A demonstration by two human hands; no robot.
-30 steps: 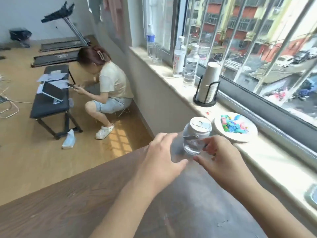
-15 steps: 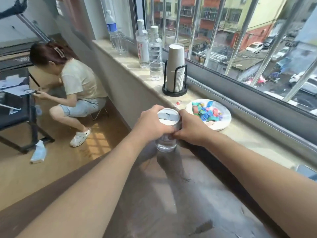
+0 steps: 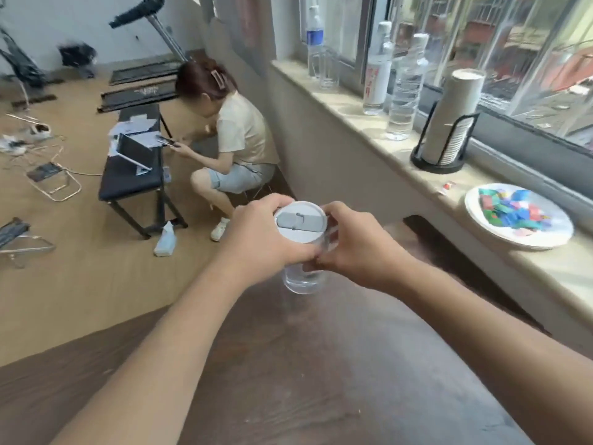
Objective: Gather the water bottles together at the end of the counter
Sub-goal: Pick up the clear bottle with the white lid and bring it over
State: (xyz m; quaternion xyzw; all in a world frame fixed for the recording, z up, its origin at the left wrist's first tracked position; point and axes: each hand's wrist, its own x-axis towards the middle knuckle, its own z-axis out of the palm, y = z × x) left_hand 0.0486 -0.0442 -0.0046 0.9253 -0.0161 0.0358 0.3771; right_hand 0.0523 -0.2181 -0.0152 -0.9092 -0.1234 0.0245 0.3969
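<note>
A clear water bottle with a white and grey lid (image 3: 301, 223) is held between both hands above the dark wooden counter (image 3: 321, 364). My left hand (image 3: 261, 234) wraps its left side and my right hand (image 3: 356, 244) grips its right side. On the stone windowsill (image 3: 359, 123) stand other bottles: a clear ribbed one (image 3: 405, 91), a white-labelled one (image 3: 377, 72) just behind it, and a blue-labelled one (image 3: 315, 40) at the far end beside a small glass (image 3: 330, 70).
A cup dispenser with stacked paper cups (image 3: 449, 120) and a white plate of coloured wrappers (image 3: 516, 216) sit on the sill. A person (image 3: 231, 136) crouches on the floor by a black bench (image 3: 131, 175). A treadmill stands at the back.
Both hands reached the lidded bottle, closed around it and lifted it off the counter. The view swung left and back.
</note>
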